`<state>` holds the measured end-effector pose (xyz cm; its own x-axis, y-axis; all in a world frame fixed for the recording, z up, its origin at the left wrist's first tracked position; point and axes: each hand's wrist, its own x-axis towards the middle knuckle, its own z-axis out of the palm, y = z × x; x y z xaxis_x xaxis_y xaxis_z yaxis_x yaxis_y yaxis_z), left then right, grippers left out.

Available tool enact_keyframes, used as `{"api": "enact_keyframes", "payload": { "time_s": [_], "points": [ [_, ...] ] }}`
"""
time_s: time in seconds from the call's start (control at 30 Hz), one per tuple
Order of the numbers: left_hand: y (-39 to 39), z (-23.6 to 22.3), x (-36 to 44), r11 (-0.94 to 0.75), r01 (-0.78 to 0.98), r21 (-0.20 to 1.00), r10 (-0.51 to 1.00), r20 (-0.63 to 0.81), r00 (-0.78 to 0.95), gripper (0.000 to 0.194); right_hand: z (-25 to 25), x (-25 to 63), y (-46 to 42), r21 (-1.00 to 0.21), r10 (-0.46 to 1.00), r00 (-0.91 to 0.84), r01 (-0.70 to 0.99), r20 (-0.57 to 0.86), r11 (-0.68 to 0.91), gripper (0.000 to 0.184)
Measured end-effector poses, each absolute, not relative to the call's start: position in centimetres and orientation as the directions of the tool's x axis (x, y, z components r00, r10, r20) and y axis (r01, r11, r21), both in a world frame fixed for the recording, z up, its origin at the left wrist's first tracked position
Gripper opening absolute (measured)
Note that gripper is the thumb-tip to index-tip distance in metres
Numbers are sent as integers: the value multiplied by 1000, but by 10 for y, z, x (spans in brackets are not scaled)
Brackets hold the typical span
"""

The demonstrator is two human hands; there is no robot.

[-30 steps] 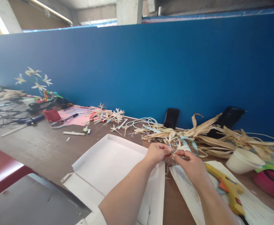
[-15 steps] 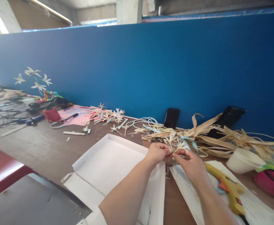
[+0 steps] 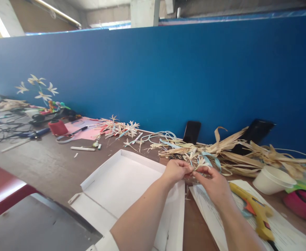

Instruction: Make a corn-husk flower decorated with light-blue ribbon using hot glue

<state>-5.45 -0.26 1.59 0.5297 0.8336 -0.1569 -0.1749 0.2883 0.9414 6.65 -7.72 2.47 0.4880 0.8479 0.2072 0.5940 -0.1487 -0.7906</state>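
Note:
My left hand point(image 3: 179, 170) and my right hand point(image 3: 211, 179) meet with fingertips pinched close together, just past the right edge of the open white cardboard box point(image 3: 132, 184). Between the fingertips is a small, thin piece that I cannot make out; the fingers hide most of it. Right behind the hands lie pale husk flowers point(image 3: 192, 154) with light blue stems. Dried corn husks point(image 3: 231, 150) spread along the foot of the blue partition. Under my right forearm are printed paper sheets point(image 3: 207, 205), with a yellow glue gun point(image 3: 257, 209) lying on them.
A white cup point(image 3: 273, 179) and a pink pouch point(image 3: 303, 204) stand at the right. Two dark phones, one of them here point(image 3: 192, 132), lean on the blue partition point(image 3: 155, 76). More husk flowers point(image 3: 129, 129), a red spool point(image 3: 58, 128) and cables lie leftward. A red chair point(image 3: 6, 191) is at lower left.

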Motion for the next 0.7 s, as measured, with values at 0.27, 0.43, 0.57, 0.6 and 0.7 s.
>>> {"api": "enact_keyframes", "payload": {
  "time_s": [0.27, 0.43, 0.57, 0.6, 0.7],
  "points": [
    [-2, 15, -55, 276, -166, 947, 815, -139, 563, 27, 16, 73, -74, -861, 848, 497, 498, 183, -106, 35],
    [-1, 13, -56, 284, -175, 943, 796, -130, 591, 30, 18, 71, -76, -932, 879, 462, 356, 120, -61, 31],
    [0, 12, -58, 283, -161, 946, 787, -133, 603, 38, 20, 70, -78, -960, 901, 430, 270, 51, -74, 28],
    [0, 12, -58, 281, -159, 946, 783, -130, 609, 40, 21, 70, -79, -963, 906, 423, 256, 35, -82, 27],
    [0, 13, -60, 269, -161, 950, 767, -110, 632, 42, 24, 69, -80, -968, 910, 415, 228, -1, -105, 27]
  ]
}}
